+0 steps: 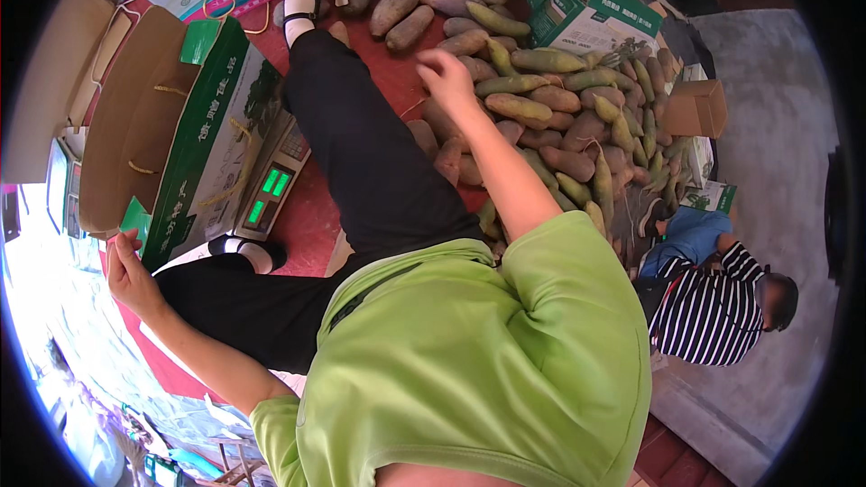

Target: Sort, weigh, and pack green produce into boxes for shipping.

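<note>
My right hand (446,77) reaches out over a big pile of long brown and green vegetables (550,117) on a red mat (307,216). Its fingers are bent down just above the nearest ones and hold nothing that I can see. My left hand (126,275) is stretched out to the left, fingers apart, at the near corner of an open green-and-white cardboard box (189,140). The thumb is close to the box's green flap. My black-trousered legs (361,153) lie between the box and the pile.
A digital scale with green displays (271,185) sits beside the box. More printed cartons (586,18) line the far side, and a small brown carton (699,108) stands at the right. Another person in a striped shirt (713,311) crouches at the right on a grey floor.
</note>
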`<action>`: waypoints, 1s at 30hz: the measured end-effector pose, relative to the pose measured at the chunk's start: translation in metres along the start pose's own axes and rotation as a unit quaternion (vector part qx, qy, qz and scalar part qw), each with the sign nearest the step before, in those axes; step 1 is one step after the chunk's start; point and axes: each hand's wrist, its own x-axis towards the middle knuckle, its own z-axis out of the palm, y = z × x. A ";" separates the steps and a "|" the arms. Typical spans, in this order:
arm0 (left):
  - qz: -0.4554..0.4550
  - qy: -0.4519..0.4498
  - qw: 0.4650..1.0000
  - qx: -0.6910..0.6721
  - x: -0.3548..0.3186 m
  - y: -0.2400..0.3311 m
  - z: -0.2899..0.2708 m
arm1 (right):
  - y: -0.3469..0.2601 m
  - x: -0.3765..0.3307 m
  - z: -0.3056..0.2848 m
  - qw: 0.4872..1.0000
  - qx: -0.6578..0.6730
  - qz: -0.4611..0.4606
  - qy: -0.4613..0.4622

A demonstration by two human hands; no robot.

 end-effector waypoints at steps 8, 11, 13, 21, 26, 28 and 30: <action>0.004 0.000 1.000 0.026 0.000 -0.009 -0.002 | 0.139 -0.137 -0.051 0.950 -0.154 0.266 -0.061; -0.003 -0.011 0.999 0.031 0.002 -0.009 0.000 | 0.167 -0.175 -0.057 0.928 -0.143 0.333 -0.084; -0.009 -0.013 0.999 0.043 0.001 -0.006 -0.001 | 0.165 -0.186 -0.054 0.910 -0.131 0.376 -0.118; -0.041 -0.006 0.998 0.048 0.000 -0.005 -0.002 | 0.159 -0.197 -0.057 0.906 -0.137 0.372 -0.150; -0.043 -0.007 0.998 0.051 0.001 -0.001 0.001 | 0.149 -0.187 -0.087 0.920 -0.167 0.337 -0.113; -0.035 -0.011 0.998 0.048 0.001 -0.004 0.001 | 0.145 -0.183 -0.115 0.922 -0.212 0.302 -0.118; -0.038 -0.008 0.998 0.051 0.000 -0.005 0.000 | 0.128 -0.173 -0.143 0.903 -0.328 0.248 -0.124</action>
